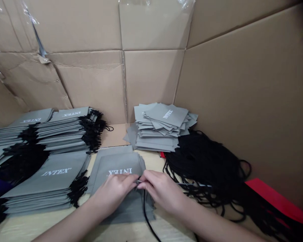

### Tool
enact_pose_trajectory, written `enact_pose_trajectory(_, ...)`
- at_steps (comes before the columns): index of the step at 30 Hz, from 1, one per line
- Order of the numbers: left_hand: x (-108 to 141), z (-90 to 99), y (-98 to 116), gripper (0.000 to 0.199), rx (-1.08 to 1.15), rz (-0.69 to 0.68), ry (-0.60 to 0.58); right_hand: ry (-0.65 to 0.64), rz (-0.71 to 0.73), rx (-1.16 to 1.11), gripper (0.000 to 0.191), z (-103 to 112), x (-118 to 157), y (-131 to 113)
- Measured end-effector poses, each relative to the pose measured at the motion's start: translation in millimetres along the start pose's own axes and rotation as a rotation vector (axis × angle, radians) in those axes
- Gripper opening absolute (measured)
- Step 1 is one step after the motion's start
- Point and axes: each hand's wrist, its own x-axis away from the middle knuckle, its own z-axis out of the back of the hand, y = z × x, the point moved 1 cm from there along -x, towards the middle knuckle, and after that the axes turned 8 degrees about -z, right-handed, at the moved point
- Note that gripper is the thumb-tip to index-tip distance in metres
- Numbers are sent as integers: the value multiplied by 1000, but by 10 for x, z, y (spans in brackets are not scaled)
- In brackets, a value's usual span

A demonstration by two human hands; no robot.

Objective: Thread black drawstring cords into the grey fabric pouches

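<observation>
Both my hands meet over a stack of grey fabric pouches (116,164) printed INTEX. My left hand (116,190) is closed in a pinch at the edge of a grey pouch (131,205). Fingertips touching the left ones, my right hand (164,190) pinches a thin metal rod (195,184), whose shaft sticks out behind the hand to the right. A black cord (146,215) hangs from between the fingertips toward the front edge. My fingers hide how cord, rod and pouch meet.
Stacks of pouches with black cord ends (63,171) stand at left. Behind lies a loose pile of grey pouches (161,127). A heap of black cords (207,158) spreads at right beside a red strip (277,200). Cardboard walls (91,77) enclose the back and right.
</observation>
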Motion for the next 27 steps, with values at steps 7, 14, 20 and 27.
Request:
enact_pose_trajectory(7, -36, 114, -157, 23, -12, 62, 23, 35, 48, 179, 19, 129, -54, 98)
enact_pose_trajectory(14, -1, -29, -123, 23, -31, -44, 73, 57, 136, 145, 19, -73, -11, 147)
enact_pose_trajectory(20, -12, 12, -110, 21, -97, -151, 95, 9, 91, 155, 17, -13, -13, 110)
enact_pose_trajectory(27, 8, 179, -378, 21, -173, -115, 121, -58, -46, 428, 20, 190, -120, 201)
